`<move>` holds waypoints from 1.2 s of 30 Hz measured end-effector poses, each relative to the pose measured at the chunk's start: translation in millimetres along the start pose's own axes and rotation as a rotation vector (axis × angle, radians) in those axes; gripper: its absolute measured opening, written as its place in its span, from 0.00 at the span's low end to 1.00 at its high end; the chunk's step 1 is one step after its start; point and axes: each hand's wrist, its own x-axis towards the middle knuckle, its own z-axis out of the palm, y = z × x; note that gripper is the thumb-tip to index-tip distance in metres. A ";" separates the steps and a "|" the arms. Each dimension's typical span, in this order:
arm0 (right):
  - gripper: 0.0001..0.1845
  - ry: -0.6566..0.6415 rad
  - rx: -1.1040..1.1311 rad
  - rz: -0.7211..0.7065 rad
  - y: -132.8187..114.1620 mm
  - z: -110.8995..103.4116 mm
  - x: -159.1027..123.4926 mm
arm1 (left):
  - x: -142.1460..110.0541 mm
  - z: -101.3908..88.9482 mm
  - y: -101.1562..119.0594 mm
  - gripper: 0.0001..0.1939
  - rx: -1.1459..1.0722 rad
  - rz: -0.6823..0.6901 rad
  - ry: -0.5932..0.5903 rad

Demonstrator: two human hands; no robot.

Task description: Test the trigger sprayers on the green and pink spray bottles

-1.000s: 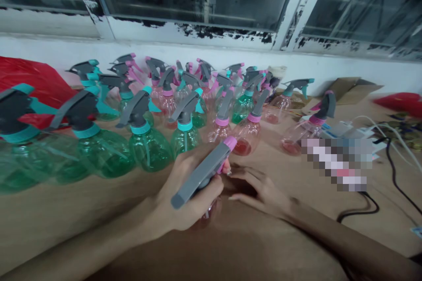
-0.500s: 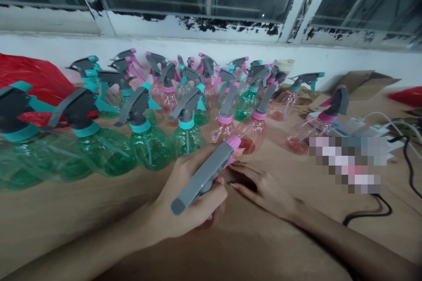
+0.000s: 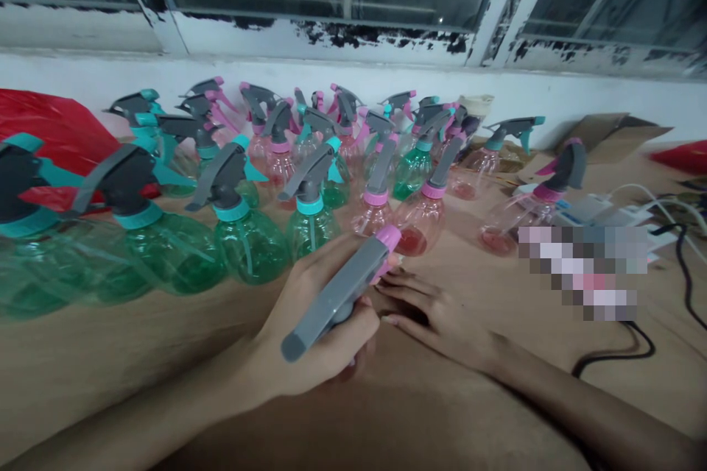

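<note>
My left hand (image 3: 314, 320) is wrapped round the neck of a spray bottle with a grey head and pink nozzle (image 3: 341, 293). Most of that bottle's body is hidden behind my fingers. On the brown table just to its right rests my right hand (image 3: 436, 313), fingers stretched out and thumb apart, holding nothing. Its fingertips lie close to the held bottle; whether they touch it I cannot tell. Beyond my hands stand a pink spray bottle (image 3: 417, 224) with red liquid and a green spray bottle (image 3: 251, 243) with a teal collar.
Several more pink and green spray bottles crowd the table up to the white wall (image 3: 309, 62). A red plastic bag (image 3: 55, 125) lies at the left. At the right are a pink bottle (image 3: 511, 217), a cardboard piece (image 3: 607, 140) and a black cable (image 3: 618, 358).
The view has shifted very slightly. Both hands keep practically the same place, the left still gripping the spray bottle.
</note>
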 end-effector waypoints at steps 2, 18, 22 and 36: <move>0.23 -0.008 -0.026 -0.011 -1.6 0.8 -0.2 | 1.7 0.6 -0.9 0.11 0.010 0.071 -0.043; 0.27 -0.044 -0.046 -0.024 -0.8 -1.1 -1.3 | 1.9 -0.1 -6.2 0.08 -0.036 0.118 -0.070; 0.30 -0.054 -0.048 -0.047 1.4 -2.4 -2.1 | 0.8 1.4 -7.1 0.13 -0.034 0.013 -0.045; 0.33 -0.169 -0.115 -0.050 2.0 -10.5 -2.9 | -2.4 2.3 -5.6 0.10 0.037 0.057 -0.059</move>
